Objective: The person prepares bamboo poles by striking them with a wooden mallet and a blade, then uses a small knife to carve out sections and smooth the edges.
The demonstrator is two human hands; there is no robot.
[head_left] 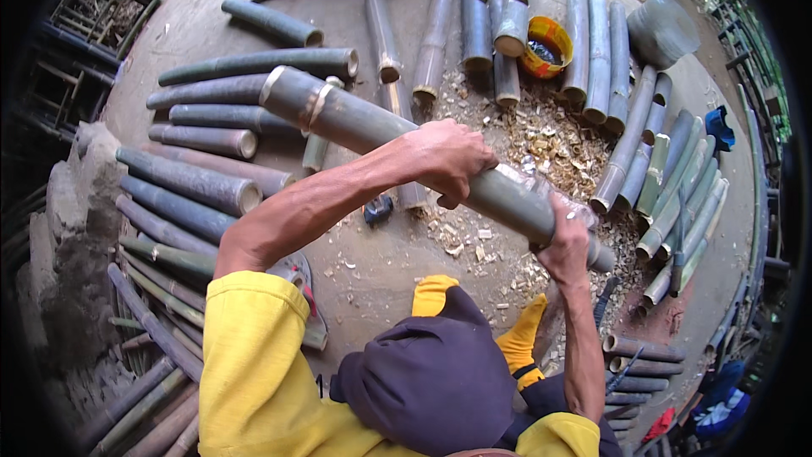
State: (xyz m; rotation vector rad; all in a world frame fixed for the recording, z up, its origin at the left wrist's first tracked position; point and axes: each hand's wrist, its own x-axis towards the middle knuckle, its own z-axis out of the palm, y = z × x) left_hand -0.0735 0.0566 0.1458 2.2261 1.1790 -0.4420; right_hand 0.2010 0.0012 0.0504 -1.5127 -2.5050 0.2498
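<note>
Clearly, both hands are closed on one thick bamboo tube (pixel 372 124), which is raised over the ground and slants from the upper left down to the lower right. The left hand (pixel 450 158) lies across its middle from above, fingers curled over the far side, thumb hanging down along the near side. The right hand (pixel 565 239) is bent round the tube close to its lower right end; how tightly its fingertips press, I cannot tell. Pale wood chips (pixel 554 142) are strewn beyond, near a yellow-and-red container (pixel 561 34), with cut bamboo lengths (pixel 190 178) lying to either side
</note>
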